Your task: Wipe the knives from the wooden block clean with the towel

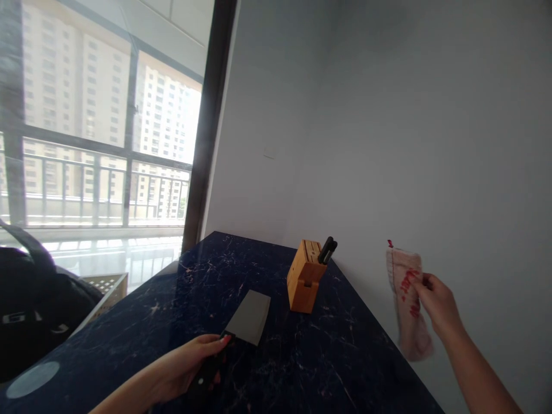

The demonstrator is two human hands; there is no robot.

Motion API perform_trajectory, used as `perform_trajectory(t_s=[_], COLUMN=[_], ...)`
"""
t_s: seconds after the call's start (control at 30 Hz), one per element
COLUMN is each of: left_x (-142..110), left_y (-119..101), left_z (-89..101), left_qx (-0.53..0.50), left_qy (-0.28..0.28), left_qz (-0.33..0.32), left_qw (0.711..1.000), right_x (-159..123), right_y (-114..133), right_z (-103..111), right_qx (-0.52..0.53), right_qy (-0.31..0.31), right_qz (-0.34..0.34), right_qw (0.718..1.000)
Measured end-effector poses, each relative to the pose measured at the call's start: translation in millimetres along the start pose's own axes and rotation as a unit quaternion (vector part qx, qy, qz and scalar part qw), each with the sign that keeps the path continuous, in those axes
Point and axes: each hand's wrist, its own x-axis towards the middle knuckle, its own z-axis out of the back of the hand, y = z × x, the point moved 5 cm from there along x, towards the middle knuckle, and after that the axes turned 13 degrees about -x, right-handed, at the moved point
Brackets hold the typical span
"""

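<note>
Dark marbled table [172, 310] beside grey wall [388, 144], left fingers [222, 340] around cleaver [251, 316], right fingers [420, 282] pinching cloth [407, 299]

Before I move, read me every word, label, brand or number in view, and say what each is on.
"G": on the black bag; the marks beside it are unclear.
Red lettering on the cloth in the right hand: too blurred and partly covered to read.

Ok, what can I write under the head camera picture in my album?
Left hand grips a cleaver, right hand a pink cloth, by a wooden knife block.
</note>
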Motion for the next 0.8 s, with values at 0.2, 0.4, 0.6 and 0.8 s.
perform_trajectory(t_s=[0.2, 0.4, 0.6, 0.8], left_x=[0, -3, -8, 11], left_y=[2, 11, 8, 1], left_z=[-10.3, -17.3, -29.4, -48.9], left_qx=[0.047, 0.099, 0.231, 0.376], left_qy=[0.036, 0.087, 0.087, 0.076], left_qz=[0.027, 0.067, 0.089, 0.05], left_qw=[0.998, 0.989, 0.965, 0.922], right_x=[-31, -93, -139, -168], right_y=[1, 27, 75, 114], right_z=[-28, -86, -108, -117], right_qx=[-0.051, -0.107, -0.128, -0.1], right_qy=[0.08, 0.213, 0.291, 0.292], right_qz=[0.013, 0.101, 0.108, 0.099], right_qw=[0.995, 0.966, 0.942, 0.946])
